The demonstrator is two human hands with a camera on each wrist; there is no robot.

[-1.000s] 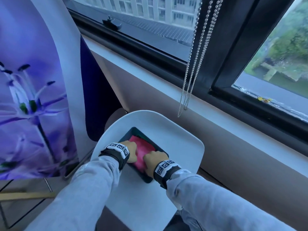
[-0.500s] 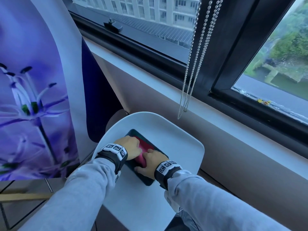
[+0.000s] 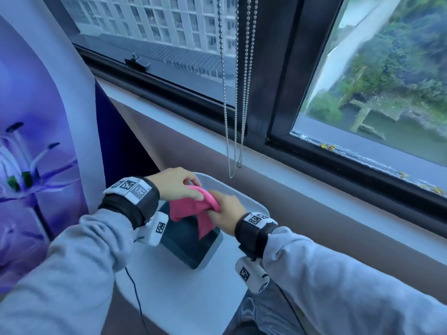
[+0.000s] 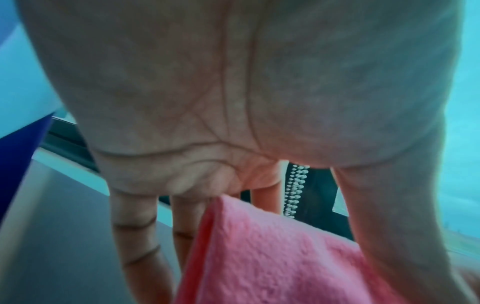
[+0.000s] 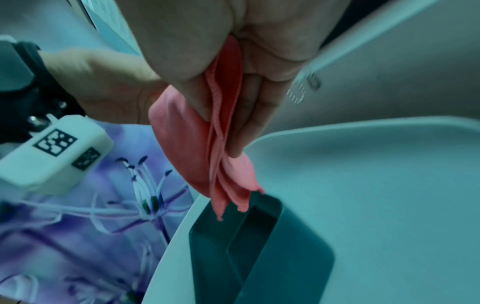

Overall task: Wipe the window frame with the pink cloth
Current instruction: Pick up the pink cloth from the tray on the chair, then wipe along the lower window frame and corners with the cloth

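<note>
The pink cloth (image 3: 191, 209) hangs bunched between both hands, lifted just above a dark teal tray (image 3: 186, 247). My left hand (image 3: 186, 187) pinches its upper left part, thumb on the near side and fingers (image 4: 135, 226) behind the pink cloth (image 4: 272, 257). My right hand (image 3: 223, 206) grips the folds at the right, and in the right wrist view the pink cloth (image 5: 223, 156) trails down to the dark teal tray (image 5: 249, 246). The black window frame (image 3: 169, 100) runs beyond the sill, with a vertical post (image 3: 273, 68) in it.
The tray lies on a white seat (image 3: 183, 293) below the pale sill (image 3: 278, 170). A bead chain (image 3: 232, 117) hangs in front of the frame post, just beyond the hands. A purple flower panel (image 3: 36, 141) stands at the left. A latch (image 3: 136, 62) sits on the frame.
Both hands were pressed on the cloth lying flat in the tray. They have since gathered it and lifted it out, so it now hangs bunched above the tray.
</note>
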